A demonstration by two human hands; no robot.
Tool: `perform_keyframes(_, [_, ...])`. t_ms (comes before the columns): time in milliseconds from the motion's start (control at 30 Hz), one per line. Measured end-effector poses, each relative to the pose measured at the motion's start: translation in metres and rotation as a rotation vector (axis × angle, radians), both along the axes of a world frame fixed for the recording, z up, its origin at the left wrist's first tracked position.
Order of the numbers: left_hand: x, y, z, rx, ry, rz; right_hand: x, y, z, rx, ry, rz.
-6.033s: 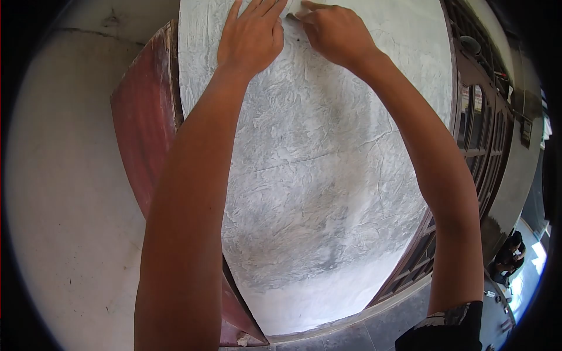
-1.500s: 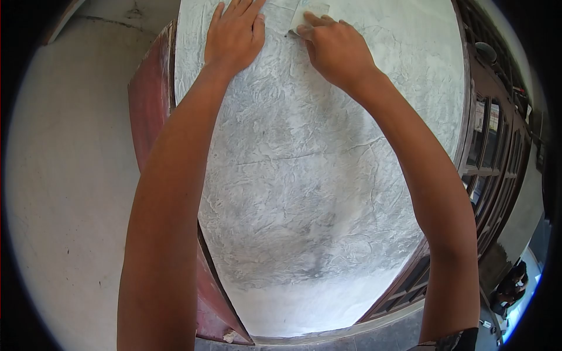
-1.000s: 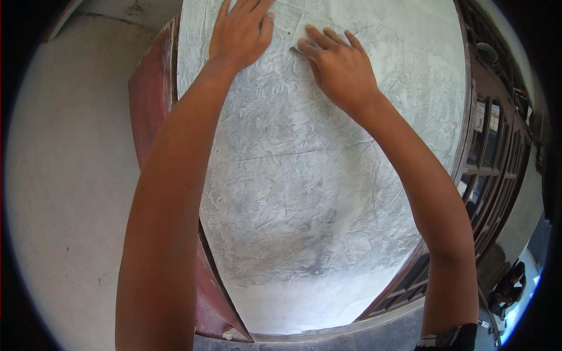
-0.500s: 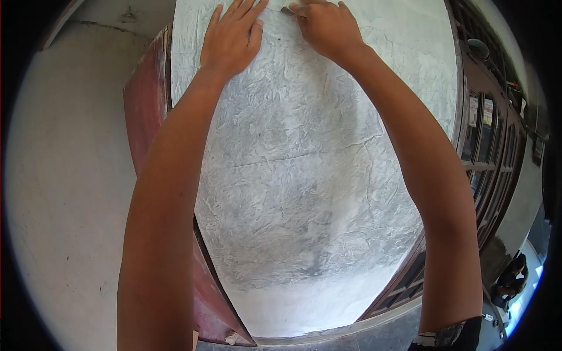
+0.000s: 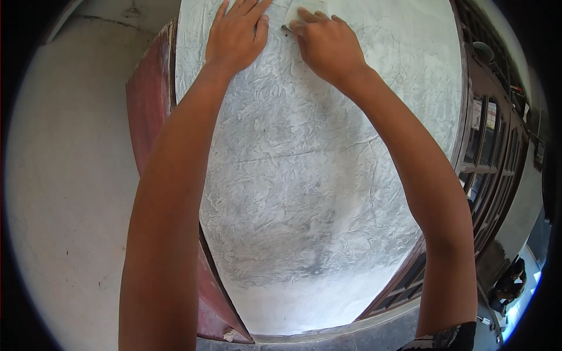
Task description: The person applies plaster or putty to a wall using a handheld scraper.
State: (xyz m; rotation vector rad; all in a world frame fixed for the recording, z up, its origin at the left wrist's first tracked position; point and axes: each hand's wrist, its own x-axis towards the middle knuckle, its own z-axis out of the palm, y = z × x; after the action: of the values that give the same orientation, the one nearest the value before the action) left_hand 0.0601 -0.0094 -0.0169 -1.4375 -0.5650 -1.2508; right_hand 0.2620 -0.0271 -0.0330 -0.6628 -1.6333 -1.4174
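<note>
A wall section point(image 5: 293, 193) with a rough grey-white wrinkled coating fills the middle of the head view. Near its top, my left hand point(image 5: 238, 36) lies flat on the surface with its fingers spread. Just right of it, my right hand point(image 5: 329, 47) presses a thin, pale flat scraper point(image 5: 296, 16) against the wall, with the fingers bent over it. A small dark corner of this scraper shows beside the fingertips. Both arms reach up from the bottom of the view.
A reddish wooden panel point(image 5: 149, 99) stands left of the coated wall, beside a plain beige wall point(image 5: 76, 164). Dark wooden window frames point(image 5: 489, 140) line the right side. A person point(image 5: 510, 284) is at the far lower right. Grey floor tiles point(image 5: 363, 338) show at the bottom.
My right hand has moved slightly down the wall with the scraper, more of which now shows. My left hand remains flat, and the view has shifted a little.
</note>
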Motion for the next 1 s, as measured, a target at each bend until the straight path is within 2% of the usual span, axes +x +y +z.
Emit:
perform_keyframes(33, [0.0,0.0,0.0,-0.002,0.004,-0.001,0.002,0.006,-0.029,0.138,-0.042,0.03])
perform_keyframes(67, [0.0,-0.001,-0.001,-0.003,0.004,-0.007,0.002,0.005,-0.053,0.134,-0.097,-0.007])
perform_keyframes(100, [0.001,-0.001,-0.001,0.0,0.001,-0.013,0.003,0.007,-0.053,0.187,-0.096,0.037])
perform_keyframes(133, [0.001,-0.001,0.001,0.007,-0.003,-0.016,0.005,0.009,-0.048,0.244,-0.093,0.082])
perform_keyframes(200, [0.001,0.0,0.0,0.0,0.007,-0.02,0.005,0.009,0.0,0.226,-0.003,0.05])
perform_keyframes(233, [0.001,0.0,0.001,-0.001,0.01,-0.014,0.001,-0.012,0.022,-0.029,0.131,-0.036])
perform_keyframes(267, [0.0,0.001,0.0,0.005,0.017,-0.01,0.0,0.009,0.042,0.089,0.123,-0.014])
perform_keyframes(300, [-0.001,0.0,0.0,0.015,0.021,-0.006,0.0,0.006,0.039,-0.016,0.148,-0.007])
perform_keyframes(333, [-0.002,0.001,0.001,0.014,0.021,0.0,0.0,-0.001,0.03,-0.122,0.167,-0.003])
perform_keyframes(400, [0.0,0.002,0.0,0.005,0.007,-0.002,0.007,0.005,-0.018,0.095,-0.046,0.049])
perform_keyframes(433, [0.0,0.002,0.001,0.003,0.004,-0.005,0.007,0.008,-0.049,0.187,-0.052,0.065])
perform_keyframes(467, [0.001,0.002,0.0,0.006,0.006,-0.003,0.008,0.011,-0.067,0.159,-0.043,0.025])
perform_keyframes(567, [0.0,0.0,0.001,0.019,-0.002,0.003,0.008,0.009,-0.02,0.155,0.045,-0.03])
perform_keyframes(600, [0.001,0.001,0.0,0.01,0.004,0.009,0.006,0.006,0.007,0.11,0.103,-0.029])
perform_keyframes(633, [0.001,0.002,0.0,0.011,0.007,0.012,0.001,-0.009,0.024,-0.064,0.181,0.066])
perform_keyframes(700, [0.0,0.002,0.0,0.029,0.023,0.007,-0.001,-0.001,0.024,-0.025,0.15,0.043])
perform_keyframes(767, [-0.001,0.0,0.0,0.02,0.025,-0.003,-0.003,0.01,-0.003,0.135,0.078,0.005])
perform_keyframes(800, [0.0,-0.001,-0.001,0.014,0.024,-0.017,-0.006,0.014,-0.031,0.239,0.036,0.132])
perform_keyframes(867, [0.0,0.0,-0.002,0.004,0.022,-0.013,-0.009,0.011,-0.069,0.237,0.039,0.065])
perform_keyframes(933, [0.002,-0.001,0.0,0.009,0.008,-0.006,-0.006,0.013,-0.04,0.213,0.03,0.062])
perform_keyframes(1000, [0.001,-0.002,-0.001,0.009,0.015,-0.025,-0.007,0.01,0.012,0.144,0.17,-0.005])
